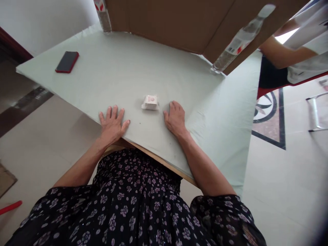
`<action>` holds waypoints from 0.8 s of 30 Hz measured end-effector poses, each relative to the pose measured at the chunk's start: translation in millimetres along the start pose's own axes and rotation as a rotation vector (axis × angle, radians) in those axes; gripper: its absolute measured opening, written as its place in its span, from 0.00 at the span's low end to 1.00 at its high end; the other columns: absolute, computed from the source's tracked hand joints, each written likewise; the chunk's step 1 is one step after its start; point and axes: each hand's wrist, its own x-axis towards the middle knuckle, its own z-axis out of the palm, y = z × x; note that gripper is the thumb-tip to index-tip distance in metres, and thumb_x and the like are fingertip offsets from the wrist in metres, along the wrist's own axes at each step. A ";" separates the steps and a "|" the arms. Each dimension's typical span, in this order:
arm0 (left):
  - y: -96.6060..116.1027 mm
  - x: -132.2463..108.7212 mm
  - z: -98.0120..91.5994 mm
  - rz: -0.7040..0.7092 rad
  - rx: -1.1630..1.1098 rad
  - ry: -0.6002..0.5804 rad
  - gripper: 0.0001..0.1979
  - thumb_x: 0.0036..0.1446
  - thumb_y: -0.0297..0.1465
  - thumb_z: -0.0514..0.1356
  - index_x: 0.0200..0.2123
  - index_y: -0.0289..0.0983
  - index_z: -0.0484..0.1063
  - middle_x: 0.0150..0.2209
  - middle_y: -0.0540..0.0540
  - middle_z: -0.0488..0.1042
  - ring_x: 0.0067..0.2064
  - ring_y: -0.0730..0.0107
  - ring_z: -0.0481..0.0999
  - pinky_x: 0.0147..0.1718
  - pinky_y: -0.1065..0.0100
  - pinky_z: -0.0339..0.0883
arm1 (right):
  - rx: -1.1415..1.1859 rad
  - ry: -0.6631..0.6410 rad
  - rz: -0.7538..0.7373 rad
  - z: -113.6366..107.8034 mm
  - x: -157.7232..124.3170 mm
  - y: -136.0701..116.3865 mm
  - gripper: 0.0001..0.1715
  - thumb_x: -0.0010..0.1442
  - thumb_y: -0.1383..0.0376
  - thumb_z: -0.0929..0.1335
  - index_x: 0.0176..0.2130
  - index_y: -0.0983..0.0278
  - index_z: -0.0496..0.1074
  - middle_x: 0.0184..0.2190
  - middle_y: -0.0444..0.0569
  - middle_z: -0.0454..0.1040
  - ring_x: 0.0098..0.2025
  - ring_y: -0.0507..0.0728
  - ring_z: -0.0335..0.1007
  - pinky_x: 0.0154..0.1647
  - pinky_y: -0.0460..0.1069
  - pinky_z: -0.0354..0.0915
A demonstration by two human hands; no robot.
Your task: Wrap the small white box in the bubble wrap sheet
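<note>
A small white packet (150, 102), boxy with crinkled wrapper ends and a faint reddish print on top, lies on the pale green cloth of the table (138, 68). To its left, my left hand (112, 123) rests palm down near the table's front edge, fingers spread, holding nothing. My right hand (176, 119) lies on the cloth just right of the packet, apart from it. Its fingers are loosely bent and close together, the thumb a little away from them. Nothing shows in that hand, though its palm is hidden.
A dark phone with a red edge (67, 62) lies at the far left. A tall brown cardboard panel (169, 24) stands at the back, with clear plastic bottles (237, 42) against it. Beyond the panel at right, another person's arm (284, 53) shows. A metal-framed seat (316, 112) stands on the floor.
</note>
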 end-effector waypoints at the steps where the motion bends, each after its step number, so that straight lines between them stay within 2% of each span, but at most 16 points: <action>1: -0.9 -0.6 -0.1 0.003 0.008 -0.004 0.34 0.69 0.47 0.45 0.72 0.38 0.57 0.74 0.34 0.50 0.75 0.39 0.46 0.68 0.32 0.33 | 0.000 -0.018 -0.008 0.5 -7.5 -6.8 0.33 0.68 0.50 0.61 0.63 0.67 0.64 0.67 0.65 0.62 0.72 0.73 0.50 0.73 0.74 0.43; 6: -6.8 -6.6 -0.5 0.030 0.039 -0.012 0.34 0.69 0.47 0.45 0.72 0.37 0.57 0.74 0.34 0.50 0.75 0.40 0.46 0.68 0.34 0.34 | 0.013 -0.136 -0.042 2.1 -42.3 -45.9 0.35 0.69 0.50 0.61 0.68 0.65 0.59 0.71 0.63 0.57 0.75 0.74 0.44 0.73 0.75 0.40; 10: -8.9 -15.1 -1.8 0.040 0.048 -0.014 0.33 0.69 0.45 0.45 0.71 0.36 0.57 0.74 0.34 0.50 0.75 0.40 0.46 0.69 0.35 0.35 | -0.021 -0.268 -0.089 1.0 -69.8 -80.9 0.37 0.67 0.53 0.64 0.68 0.68 0.59 0.71 0.66 0.57 0.74 0.75 0.46 0.74 0.73 0.43; 13: -10.3 -23.2 -3.4 0.050 0.044 -0.020 0.33 0.69 0.44 0.47 0.71 0.34 0.58 0.74 0.33 0.51 0.75 0.39 0.47 0.70 0.38 0.36 | -0.079 -0.334 -0.169 -2.5 -87.8 -102.0 0.37 0.67 0.56 0.66 0.68 0.71 0.60 0.72 0.66 0.56 0.74 0.73 0.47 0.74 0.69 0.45; 16: -15.3 -29.7 -7.4 0.088 0.029 -0.007 0.33 0.68 0.43 0.48 0.69 0.32 0.60 0.73 0.31 0.53 0.74 0.38 0.49 0.70 0.38 0.40 | -0.149 -0.412 -0.307 -8.5 -98.5 -112.8 0.34 0.69 0.57 0.63 0.69 0.69 0.60 0.72 0.62 0.56 0.75 0.69 0.48 0.75 0.66 0.46; 20: -23.7 -24.0 -18.3 0.146 -0.058 0.034 0.29 0.64 0.43 0.54 0.61 0.33 0.71 0.67 0.30 0.65 0.69 0.38 0.62 0.67 0.39 0.50 | -0.199 -0.516 -0.514 -15.8 -102.5 -114.9 0.31 0.72 0.60 0.59 0.70 0.68 0.58 0.72 0.57 0.57 0.74 0.65 0.49 0.75 0.62 0.46; 22: -21.6 -11.9 -24.4 0.140 -0.171 0.076 0.21 0.61 0.40 0.57 0.52 0.36 0.77 0.59 0.33 0.75 0.63 0.43 0.71 0.65 0.43 0.57 | -0.183 -0.558 -0.583 -18.4 -102.7 -114.8 0.31 0.72 0.61 0.59 0.70 0.69 0.58 0.72 0.57 0.57 0.74 0.64 0.49 0.75 0.62 0.47; 24: -12.6 5.8 -28.7 0.167 -0.361 0.097 0.19 0.60 0.39 0.57 0.49 0.36 0.78 0.53 0.36 0.79 0.58 0.47 0.75 0.63 0.47 0.63 | -0.146 -0.596 -0.605 -20.7 -102.6 -115.2 0.31 0.72 0.62 0.60 0.70 0.68 0.58 0.72 0.57 0.58 0.75 0.64 0.48 0.75 0.62 0.48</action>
